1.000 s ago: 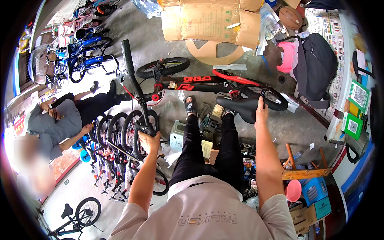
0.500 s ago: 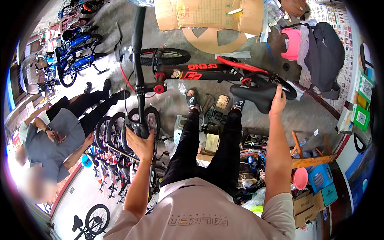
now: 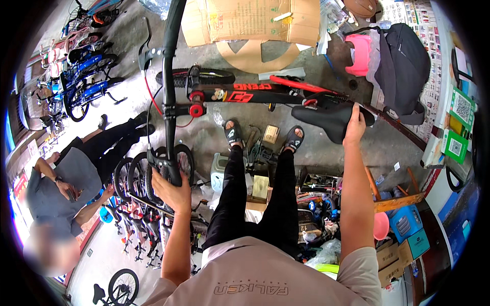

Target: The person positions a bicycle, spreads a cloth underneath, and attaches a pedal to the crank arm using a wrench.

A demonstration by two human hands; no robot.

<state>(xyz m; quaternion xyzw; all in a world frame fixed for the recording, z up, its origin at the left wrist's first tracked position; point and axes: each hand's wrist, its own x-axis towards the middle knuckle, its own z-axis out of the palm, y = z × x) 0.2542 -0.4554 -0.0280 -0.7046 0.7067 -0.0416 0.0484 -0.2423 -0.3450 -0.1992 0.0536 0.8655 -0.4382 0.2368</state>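
A black and red bicycle lies across the view in front of me. My left hand is wrapped round the lower end of its black handlebar, by a brake lever with cables. My right hand grips the black saddle, fingers over its rear part. The front wheel shows behind the handlebar; the rear wheel is mostly hidden behind the saddle. My sandalled feet stand below the frame.
Rows of bicycles line the left, with co-workers nearby. Flattened cardboard lies ahead. A black bag and pink plastic item sit right. Tools and boxes crowd around my legs; a wooden stool stands right.
The bicycle has shifted forward and a little right at the saddle end, while my left hand and the handlebar's lower end have moved left. The handlebar now stands nearly straight up in view.
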